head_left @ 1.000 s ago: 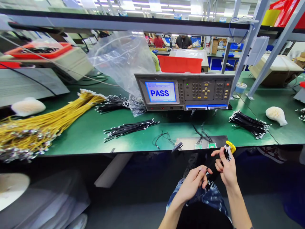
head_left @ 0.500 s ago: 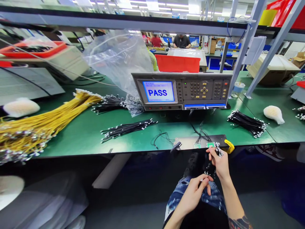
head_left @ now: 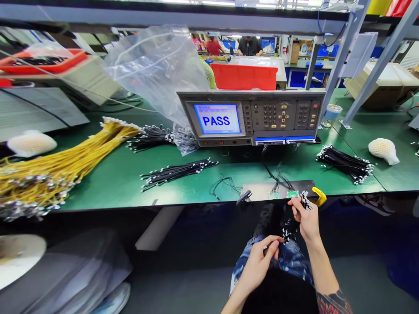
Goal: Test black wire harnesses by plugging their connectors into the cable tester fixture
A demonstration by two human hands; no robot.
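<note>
A bundle of black cables with white connectors (head_left: 289,232) hangs over my lap, its upper ends sticking out beside my right hand. My right hand (head_left: 308,221) is closed around this bundle, its fingertips close to a small green circuit board (head_left: 293,194) at the bench edge. Lower and to the left, my left hand (head_left: 260,258) pinches a black cable by its end; a small white connector shows between the fingers. Most of that cable is hidden. Thin dark wires run from the green board up to a grey tester (head_left: 255,117), whose screen reads PASS.
Loose black cables (head_left: 178,172) lie left of the board, with yellow cables (head_left: 81,159) farther left. Another black cable bundle (head_left: 345,163) lies on the right, near a white foam net (head_left: 383,151). A yellow clamp handle (head_left: 320,197) juts from the bench edge.
My left hand has drawn slightly left and down from the bundle, and the white connector in its fingers shows more. My right hand keeps its grip near the board. The view has tilted down slightly.
</note>
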